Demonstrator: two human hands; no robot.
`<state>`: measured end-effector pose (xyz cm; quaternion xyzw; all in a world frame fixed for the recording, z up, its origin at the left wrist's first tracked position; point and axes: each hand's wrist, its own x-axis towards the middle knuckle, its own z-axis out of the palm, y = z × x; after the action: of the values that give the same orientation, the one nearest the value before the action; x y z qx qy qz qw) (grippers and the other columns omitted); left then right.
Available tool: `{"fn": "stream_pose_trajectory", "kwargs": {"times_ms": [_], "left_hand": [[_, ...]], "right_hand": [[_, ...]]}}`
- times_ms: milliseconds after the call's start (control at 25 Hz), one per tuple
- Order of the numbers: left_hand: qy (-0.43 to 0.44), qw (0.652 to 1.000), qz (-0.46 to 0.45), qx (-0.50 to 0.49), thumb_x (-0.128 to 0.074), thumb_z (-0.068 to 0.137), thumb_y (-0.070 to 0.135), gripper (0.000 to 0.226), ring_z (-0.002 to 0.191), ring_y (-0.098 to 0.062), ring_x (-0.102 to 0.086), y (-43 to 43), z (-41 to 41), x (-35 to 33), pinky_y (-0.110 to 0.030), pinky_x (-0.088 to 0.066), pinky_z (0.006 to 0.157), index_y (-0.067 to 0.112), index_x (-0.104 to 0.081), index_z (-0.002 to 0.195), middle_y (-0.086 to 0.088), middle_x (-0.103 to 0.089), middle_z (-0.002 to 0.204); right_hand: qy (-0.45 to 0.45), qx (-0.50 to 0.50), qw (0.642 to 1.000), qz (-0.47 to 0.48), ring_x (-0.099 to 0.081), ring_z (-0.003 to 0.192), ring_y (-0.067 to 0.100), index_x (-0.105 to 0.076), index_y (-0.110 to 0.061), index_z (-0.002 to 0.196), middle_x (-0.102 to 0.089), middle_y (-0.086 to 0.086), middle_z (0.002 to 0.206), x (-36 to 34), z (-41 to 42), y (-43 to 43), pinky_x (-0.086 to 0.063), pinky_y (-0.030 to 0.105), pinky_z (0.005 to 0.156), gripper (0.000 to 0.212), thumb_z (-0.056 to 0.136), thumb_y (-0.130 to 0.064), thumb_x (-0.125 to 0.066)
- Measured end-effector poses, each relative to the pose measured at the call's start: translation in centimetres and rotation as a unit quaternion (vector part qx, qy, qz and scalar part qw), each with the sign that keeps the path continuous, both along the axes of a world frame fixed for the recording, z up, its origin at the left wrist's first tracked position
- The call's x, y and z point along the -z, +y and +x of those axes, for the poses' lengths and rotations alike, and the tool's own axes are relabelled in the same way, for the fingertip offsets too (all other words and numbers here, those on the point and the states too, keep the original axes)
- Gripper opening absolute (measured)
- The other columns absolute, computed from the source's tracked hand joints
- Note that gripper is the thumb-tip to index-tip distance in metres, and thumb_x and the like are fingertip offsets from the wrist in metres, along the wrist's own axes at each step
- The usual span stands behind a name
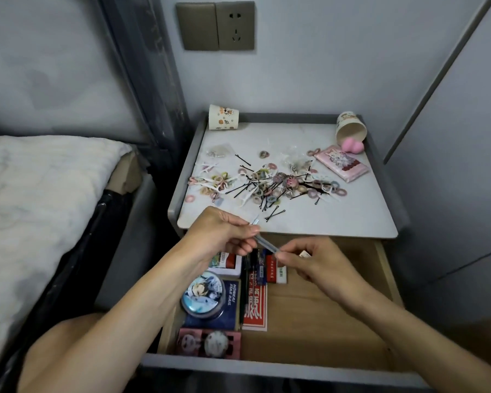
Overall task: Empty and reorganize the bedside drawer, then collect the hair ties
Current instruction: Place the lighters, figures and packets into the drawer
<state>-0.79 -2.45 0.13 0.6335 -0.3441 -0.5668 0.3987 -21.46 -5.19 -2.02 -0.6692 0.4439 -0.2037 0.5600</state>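
A pile of small coloured hair ties [270, 184], black bobby pins and white floss picks lies scattered on the bedside table top [338, 217]. Below it the wooden drawer [323, 316] stands pulled out, with boxes, a round badge tin [204, 293] and a red card pack [255, 306] lined up along its left side. Over the drawer's back, my left hand [220, 235] and my right hand [309, 260] each pinch one end of a thin clear tube-like stick [267, 245]. What my right hand holds besides is hidden.
A paper cup [224, 117] stands upside down at the table's back left. Another cup [350, 129] lies tipped at the back right by a pink sponge [351, 145] and a pink tissue pack [341, 163]. A bed [34, 194] lies to the left.
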Motion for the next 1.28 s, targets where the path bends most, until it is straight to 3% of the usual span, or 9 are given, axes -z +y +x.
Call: {"fn": "stream_pose_trajectory", "kwargs": {"times_ms": [160, 400, 680, 760, 840, 880, 960, 1080, 1280], "left_hand": [[0.009, 0.999, 0.041, -0.027, -0.077, 0.076, 0.004, 0.009, 0.047, -0.015, -0.062, 1.3, -0.5, 2.1, -0.019, -0.053, 0.048, -0.003, -0.075, 0.082, -0.016, -0.070, 0.066], [-0.007, 0.999, 0.037, -0.019, -0.075, 0.080, 0.003, 0.005, 0.046, -0.014, -0.061, 1.0, -0.7, 4.1, -0.019, -0.054, 0.049, -0.002, -0.074, 0.080, -0.013, -0.069, 0.061], [-0.113, 0.993, 0.017, 0.033, -0.073, 0.086, 0.015, 0.012, 0.055, -0.013, -0.065, 1.5, -0.1, 5.5, -0.024, -0.056, 0.056, 0.004, -0.076, 0.089, -0.009, -0.072, 0.071], [-0.331, 0.943, -0.009, 0.029, -0.068, 0.091, 0.035, 0.021, 0.071, -0.017, -0.069, 1.8, 1.4, 5.4, -0.033, -0.058, 0.071, 0.018, -0.077, 0.098, -0.001, -0.075, 0.083], [-0.551, 0.834, 0.017, -0.001, -0.059, 0.093, 0.047, 0.030, 0.093, -0.029, -0.067, 2.7, 2.9, 5.1, -0.038, -0.053, 0.080, 0.026, -0.074, 0.108, -0.003, -0.072, 0.102], [-0.596, 0.802, 0.038, 0.000, -0.057, 0.094, 0.048, 0.033, 0.100, -0.034, -0.063, 3.1, 3.3, 5.2, -0.040, -0.050, 0.080, 0.023, -0.071, 0.111, -0.008, -0.069, 0.110], [-0.595, 0.799, 0.074, 0.038, -0.055, 0.095, 0.047, 0.040, 0.107, -0.038, -0.058, 3.4, 3.2, 5.7, -0.043, -0.046, 0.081, 0.014, -0.064, 0.116, -0.014, -0.062, 0.116], [-0.534, 0.837, 0.088, 0.081, -0.053, 0.096, 0.046, 0.042, 0.106, -0.039, -0.060, 3.0, 2.4, 6.6, -0.042, -0.048, 0.083, 0.011, -0.062, 0.117, -0.016, -0.064, 0.116], [-0.557, 0.823, 0.080, 0.076, -0.051, 0.097, 0.045, 0.038, 0.104, -0.040, -0.060, 2.7, 2.1, 6.8, -0.042, -0.048, 0.081, 0.011, -0.062, 0.112, -0.014, -0.063, 0.115]], "right_hand": [[-0.002, -0.009, 0.998, 0.063, -0.043, 0.052, 0.007, -0.076, -0.011, 0.086, -0.071, 0.003, 0.074, 2.2, -0.3, 0.9, -0.034, 0.015, 0.048, 0.016, 0.092, -0.024, -0.068], [-0.014, 0.030, 0.995, 0.095, -0.045, 0.045, -0.001, -0.076, -0.001, 0.090, -0.067, 0.001, 0.067, 4.1, 0.5, 1.0, -0.033, 0.011, 0.044, 0.014, 0.089, -0.014, -0.071], [0.068, 0.000, 0.997, 0.032, -0.045, 0.049, 0.005, -0.076, -0.013, 0.085, -0.069, -0.004, 0.067, 6.0, 0.6, 1.3, -0.040, 0.017, 0.052, 0.013, 0.090, -0.024, -0.070], [0.087, 0.033, 0.994, 0.063, -0.045, 0.050, 0.005, -0.075, -0.009, 0.086, -0.068, -0.003, 0.067, 6.7, -0.5, 1.1, -0.040, 0.016, 0.053, 0.015, 0.092, -0.021, -0.068], [0.093, 0.100, 0.984, 0.116, -0.045, 0.050, 0.006, -0.073, 0.000, 0.088, -0.067, 0.002, 0.070, 7.9, -1.9, 0.8, -0.036, 0.012, 0.046, 0.017, 0.093, -0.015, -0.066], [0.093, 0.137, 0.976, 0.142, -0.044, 0.049, 0.006, -0.072, 0.003, 0.088, -0.065, 0.004, 0.069, 8.6, -2.5, 0.6, -0.032, 0.011, 0.042, 0.017, 0.093, -0.012, -0.065], [0.107, 0.187, 0.961, 0.173, -0.043, 0.045, 0.005, -0.070, 0.001, 0.087, -0.063, 0.003, 0.066, 10.1, -3.0, 0.1, -0.025, 0.014, 0.038, 0.013, 0.093, -0.010, -0.065], [0.121, 0.216, 0.950, 0.189, -0.041, 0.035, 0.001, -0.067, -0.006, 0.083, -0.062, 0.003, 0.065, 12.1, -2.4, -0.8, -0.021, 0.015, 0.036, 0.011, 0.093, -0.011, -0.065], [0.100, 0.240, 0.944, 0.203, -0.046, 0.039, 0.004, -0.068, -0.005, 0.083, -0.062, 0.006, 0.066, 13.8, -0.7, -1.7, -0.035, 0.014, 0.037, 0.013, 0.094, -0.010, -0.064]]}}
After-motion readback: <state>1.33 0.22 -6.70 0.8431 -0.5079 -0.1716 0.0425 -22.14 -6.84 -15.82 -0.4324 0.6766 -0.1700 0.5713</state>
